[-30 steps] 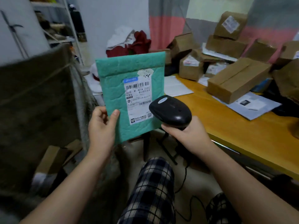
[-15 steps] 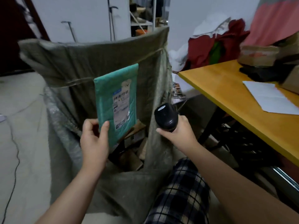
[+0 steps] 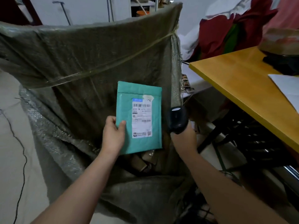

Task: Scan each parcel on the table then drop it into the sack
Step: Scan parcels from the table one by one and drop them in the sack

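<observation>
A teal padded mailer with a white shipping label faces me, held over the open mouth of the grey-green woven sack. My left hand pinches the mailer's lower left edge, thumb on its front. Just right of the mailer, my right hand grips a black handheld barcode scanner, beside the sack's right wall. Several brown parcels lie at the bottom of the sack, below the mailer.
The yellow wooden table runs along the right, with a white sheet and a dark object on it. Red and white cloth is piled behind it. A black cable trails over the floor at left. Black frame legs stand under the table.
My view has swung left from the table to the sack. The mailer has moved away from the scanner and down into the sack's mouth, its label now facing me squarely.
</observation>
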